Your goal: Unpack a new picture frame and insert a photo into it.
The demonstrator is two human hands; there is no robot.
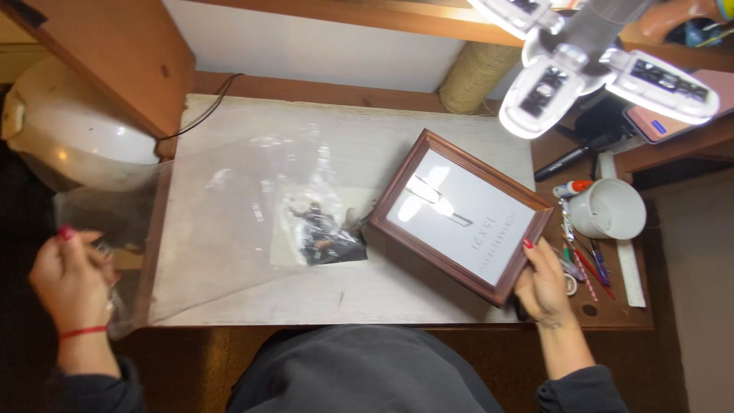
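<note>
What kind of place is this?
Probably a home craft desk: a white multi-panel lamp overhead, a white mug beside pens and small tools, and a brown wooden picture frame held by the right hand.

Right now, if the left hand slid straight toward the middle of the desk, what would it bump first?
Probably the clear plastic bag the left hand already pinches; further along lie dark small parts inside it, then the wooden picture frame.

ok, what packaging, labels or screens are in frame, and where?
Clear plastic bag: flat on the desk's left half, transparent, dark small parts inside; left hand grips its edge.
Printed paper insert: white rectangle inside the brown wooden picture frame, centre-right; right hand holds the frame's corner.
No screens seen.
</note>
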